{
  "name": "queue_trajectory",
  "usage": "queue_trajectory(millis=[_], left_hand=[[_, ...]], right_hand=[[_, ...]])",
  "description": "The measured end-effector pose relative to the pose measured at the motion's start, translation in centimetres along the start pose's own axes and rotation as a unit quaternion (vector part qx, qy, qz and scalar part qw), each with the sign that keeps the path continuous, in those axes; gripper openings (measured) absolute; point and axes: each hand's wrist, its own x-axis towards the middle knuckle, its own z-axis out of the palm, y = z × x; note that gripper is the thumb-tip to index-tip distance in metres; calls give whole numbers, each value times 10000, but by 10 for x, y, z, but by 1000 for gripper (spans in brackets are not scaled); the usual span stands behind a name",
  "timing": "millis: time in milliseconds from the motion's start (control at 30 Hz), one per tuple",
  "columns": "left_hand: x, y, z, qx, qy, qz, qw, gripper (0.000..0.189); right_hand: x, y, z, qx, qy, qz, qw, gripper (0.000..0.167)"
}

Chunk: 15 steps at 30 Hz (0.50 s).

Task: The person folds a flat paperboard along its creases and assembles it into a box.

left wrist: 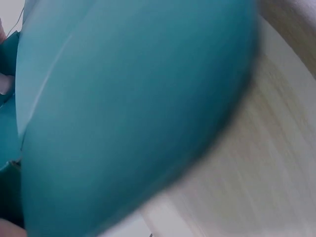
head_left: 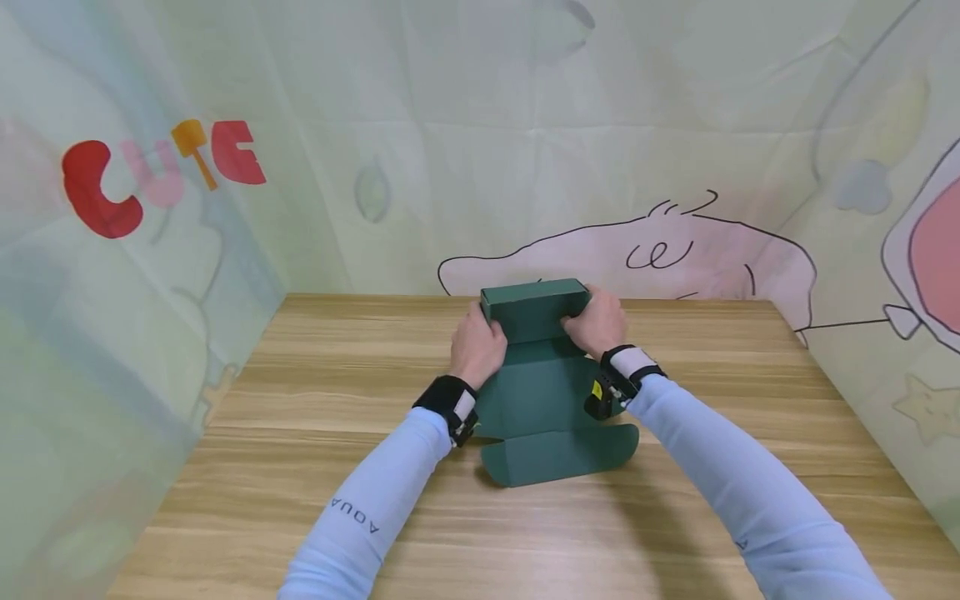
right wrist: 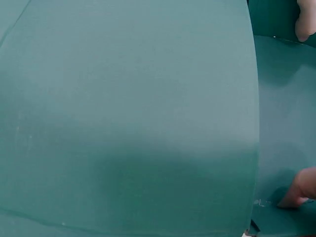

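A dark green cardboard box [head_left: 536, 392], partly folded, stands at the middle of the table with its long lid panel laid toward me. At its far end the box body [head_left: 536, 317] rises as a narrow upright tray. My left hand [head_left: 477, 348] grips that body's left end, and my right hand [head_left: 600, 323] grips its right end, thumbs on the near face. In the left wrist view a blurred, rounded side flap [left wrist: 133, 113] covers most of the picture. A flat green panel [right wrist: 133, 98] fills the right wrist view, with fingertips [right wrist: 298, 190] pressing a fold at the right edge.
The front flap [head_left: 558, 457] of the box, with rounded ends, lies nearest me on the wood-grain table [head_left: 360, 375]. A printed cloth backdrop [head_left: 480, 150] hangs behind the table and along both sides. Wrist cameras on black straps [head_left: 448, 404] sit close beside the lid panel.
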Motion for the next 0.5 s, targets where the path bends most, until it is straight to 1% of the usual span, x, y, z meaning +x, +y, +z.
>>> queue_trajectory(millis=[133,300,500], left_hand=[[-1,1,1,-10,16,31,10000,31],[-3,2,3,-5,52,64,10000,29],[-4,4,6,-26,21,19,10000,30]], right_hand=[[1,0,2,-87,186,71,9998,24],[3,3,4,-226,402,34,9989,14],[6,6,4,-323,556,-71,9979,13]])
